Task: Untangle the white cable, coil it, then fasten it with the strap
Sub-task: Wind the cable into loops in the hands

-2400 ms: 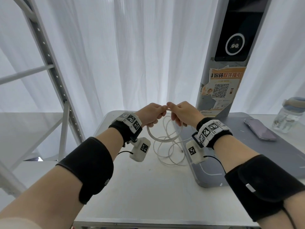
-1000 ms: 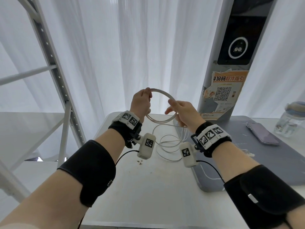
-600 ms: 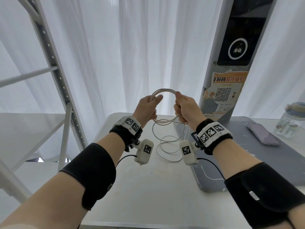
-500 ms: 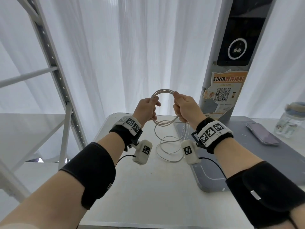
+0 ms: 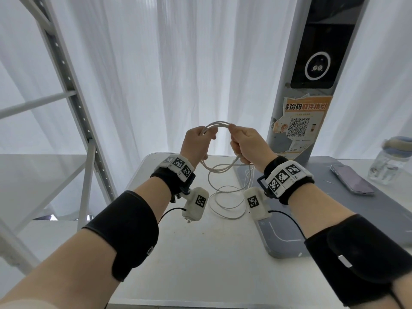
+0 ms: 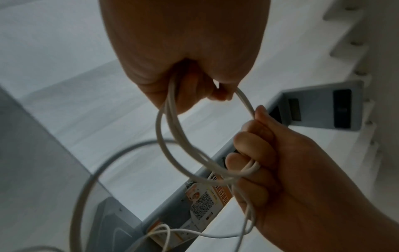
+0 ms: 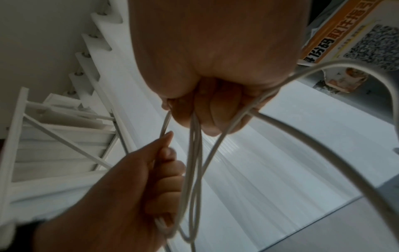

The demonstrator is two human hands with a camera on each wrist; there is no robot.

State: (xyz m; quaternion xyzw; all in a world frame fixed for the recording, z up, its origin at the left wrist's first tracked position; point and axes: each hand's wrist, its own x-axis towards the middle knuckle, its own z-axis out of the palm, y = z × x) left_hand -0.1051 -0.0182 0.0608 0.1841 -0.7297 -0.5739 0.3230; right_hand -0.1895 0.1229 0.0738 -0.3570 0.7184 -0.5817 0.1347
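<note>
Coiling step was judged to be in hand. The white cable (image 5: 217, 169) was held raised above the table (image 5: 200, 253), a few turns gathered into a loop between the two hands. The left hand (image 5: 197, 142) was curled round the loop's left side, with the strands pinched at the top; the right hand (image 5: 247, 144) was curled round the right side, strands running through its fist (confirmed in both wrist views). The rest of the cable hung down from the loop and lay in loose rings on the table, partly across the edge of the grey mat (image 5: 312, 219).

Task was estimated as roughly midway: several turns made, slack still uncoiled, nothing fastened. No strap could be identified in any view. The next move was judged to call for one hand keeping the gathered turns clamped while the other draws up more slack and lays it onto the loop at matching size.

Surroundings noted: a phone (image 5: 351, 182) and a clear bottle (image 5: 389, 162) on the mat at right, well apart from the cable; a grey pillar (image 5: 312, 85) bearing an orange notice (image 5: 303, 121); a metal rack (image 5: 73, 103) at left; white curtains (image 5: 178, 63) behind. Nothing was seen in the way; the hanging rings might snag on each other.
</note>
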